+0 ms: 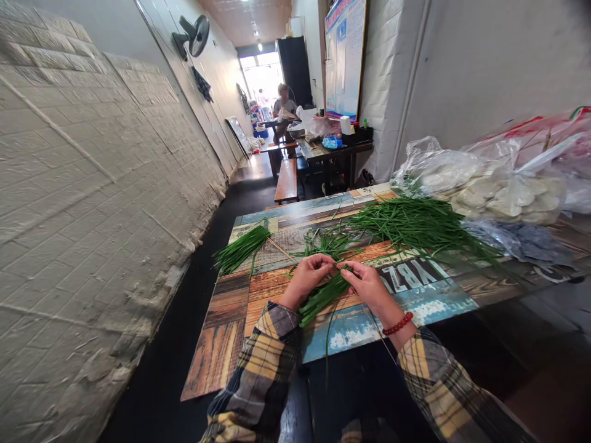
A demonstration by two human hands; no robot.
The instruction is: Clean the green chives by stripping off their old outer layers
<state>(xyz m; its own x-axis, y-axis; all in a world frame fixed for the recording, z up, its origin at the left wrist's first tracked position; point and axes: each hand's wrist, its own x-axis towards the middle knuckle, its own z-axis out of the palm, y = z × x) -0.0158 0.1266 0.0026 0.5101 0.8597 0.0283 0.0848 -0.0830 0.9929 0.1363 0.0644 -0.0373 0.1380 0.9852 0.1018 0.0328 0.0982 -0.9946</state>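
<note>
At the table's near edge, a bundle of chives lies between my hands, its green ends pointing down and left. My left hand pinches at the bundle's upper end, fingertips almost meeting those of the right. Closed with thumb and fingers together, my right hand grips the same end. A thin wooden skewer slants from beneath the right hand toward the lower right; its tip is hidden by fingers. To the left rests another chive bundle with a skewer sticking out of it.
Loose chives are heaped at right on the patterned table, with scattered stalks in the middle. Clear bags holding pale slices stand behind them. A bench, another table and a seated person are farther back.
</note>
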